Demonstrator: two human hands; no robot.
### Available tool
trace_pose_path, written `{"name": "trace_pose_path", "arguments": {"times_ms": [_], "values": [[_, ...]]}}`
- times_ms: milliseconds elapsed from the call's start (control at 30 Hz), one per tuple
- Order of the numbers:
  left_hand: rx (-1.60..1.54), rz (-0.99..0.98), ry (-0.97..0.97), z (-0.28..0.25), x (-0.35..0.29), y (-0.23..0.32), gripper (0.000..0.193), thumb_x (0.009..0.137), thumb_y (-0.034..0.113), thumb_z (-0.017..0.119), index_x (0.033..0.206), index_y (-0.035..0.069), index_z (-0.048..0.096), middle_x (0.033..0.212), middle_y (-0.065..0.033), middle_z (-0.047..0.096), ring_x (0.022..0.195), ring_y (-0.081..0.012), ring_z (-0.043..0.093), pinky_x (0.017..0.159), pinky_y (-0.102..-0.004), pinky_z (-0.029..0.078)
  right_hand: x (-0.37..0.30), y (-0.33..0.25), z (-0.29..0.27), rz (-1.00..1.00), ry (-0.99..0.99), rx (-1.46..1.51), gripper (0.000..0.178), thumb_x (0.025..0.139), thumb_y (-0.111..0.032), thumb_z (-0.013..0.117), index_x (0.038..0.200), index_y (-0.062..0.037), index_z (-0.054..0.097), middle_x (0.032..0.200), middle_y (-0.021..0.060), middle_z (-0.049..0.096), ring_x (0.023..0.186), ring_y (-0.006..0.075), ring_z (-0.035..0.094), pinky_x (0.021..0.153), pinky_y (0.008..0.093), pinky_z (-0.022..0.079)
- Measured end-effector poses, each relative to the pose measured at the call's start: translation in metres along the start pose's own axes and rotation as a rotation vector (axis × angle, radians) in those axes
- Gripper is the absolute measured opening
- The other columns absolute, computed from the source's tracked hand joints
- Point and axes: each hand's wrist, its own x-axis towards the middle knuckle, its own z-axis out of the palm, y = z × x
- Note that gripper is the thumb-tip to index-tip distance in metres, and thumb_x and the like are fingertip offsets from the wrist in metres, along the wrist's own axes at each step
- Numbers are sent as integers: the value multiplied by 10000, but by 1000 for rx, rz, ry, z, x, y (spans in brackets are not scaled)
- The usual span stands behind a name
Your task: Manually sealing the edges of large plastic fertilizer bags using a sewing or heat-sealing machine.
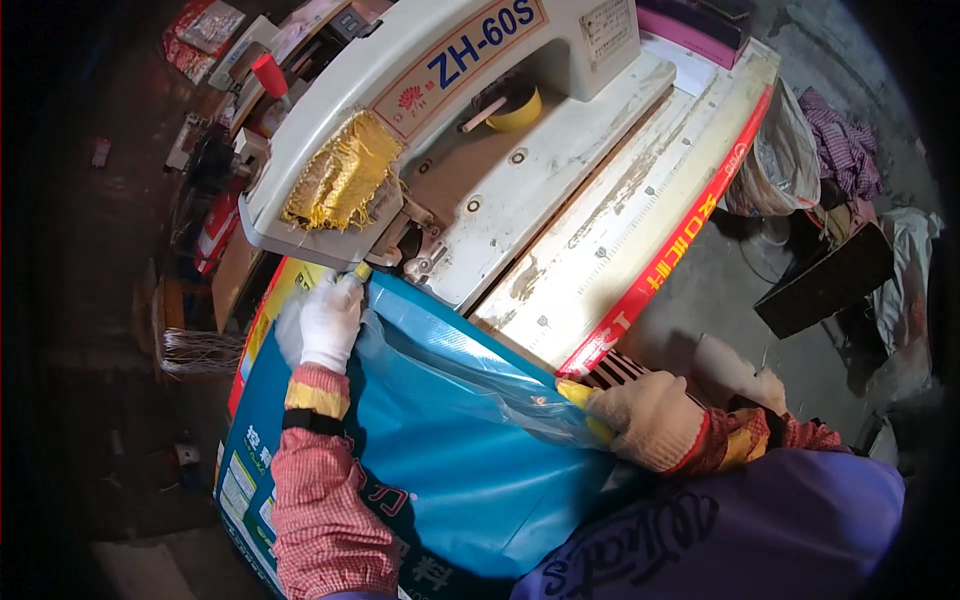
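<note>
A teal printed plastic sack (480, 430) lies below a white industrial sewing machine (600, 40), its top edge running along the front of the machine bed. My left hand (330, 320), in a white glove, is closed on the sack's edge right by the presser foot (420, 262). At the other end of that edge, my right hand (645, 415), gloved with yellow fingertips, grips the sack's right corner. Clear film shows along the edge between my hands. The needle is hidden from view. A yellow woven patch (345, 175) covers part of the machine head.
A long worktop (620, 235) with a red front strip extends to the right. Behind the machine arm lies a yellow tape roll (515, 108). A cluttered shelf (255, 110) stands at left. At right are plastic bags (785, 160), a checked cloth (840, 140) and a dark board (825, 280).
</note>
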Motion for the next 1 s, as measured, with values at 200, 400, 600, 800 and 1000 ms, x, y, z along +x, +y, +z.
{"name": "trace_pose_path", "arguments": {"times_ms": [200, 400, 600, 800, 1000], "values": [[-333, -244, -218, -11, -5, 28, 145, 795, 88, 582, 926, 61, 640, 786, -151, 608, 733, -309, 594, 642, -371, 467, -11, -4, 9, 521, -8, 308, 775, 751, -727, 453, 1153, -73, 559, 1028, 122, 629, 966, 248, 598, 872, 362, 437], [-425, -225, -99, 25, 41, -34, 206, 769, 139, 582, 957, 80, 645, 852, -168, 631, 849, -336, 604, 738, -381, 483, 11, -24, -18, 20, -153, 24, 453, 976, -388, 250, 1114, -80, 551, 812, 101, 627, 698, 245, 622, 692, 338, 498], [-15, -63, 277, -42, 83, -98, 327, 816, 221, 523, 1109, 84, 573, 979, -181, 626, 954, -344, 580, 810, -396, 473, 130, -100, -18, -198, 430, -200, 315, 928, -241, 354, 1020, -56, 591, 699, 88, 650, 667, 272, 649, 530, 445, 488], [109, -227, 16, -110, 74, -54, 269, 762, 142, 598, 1020, 69, 607, 963, -178, 630, 940, -341, 584, 813, -391, 470, 157, -117, -63, -442, 399, -351, 212, 684, -124, 587, 848, -51, 700, 790, 149, 672, 750, 313, 659, 617, 410, 523], [-8, 186, -344, -154, 29, 122, 108, 720, 89, 598, 770, -1, 632, 751, -164, 619, 729, -324, 604, 695, -362, 471, 221, -89, -97, -1460, 280, -812, 179, 649, -151, 676, 799, -54, 673, 728, 105, 654, 633, 245, 608, 523, 388, 472]]}}
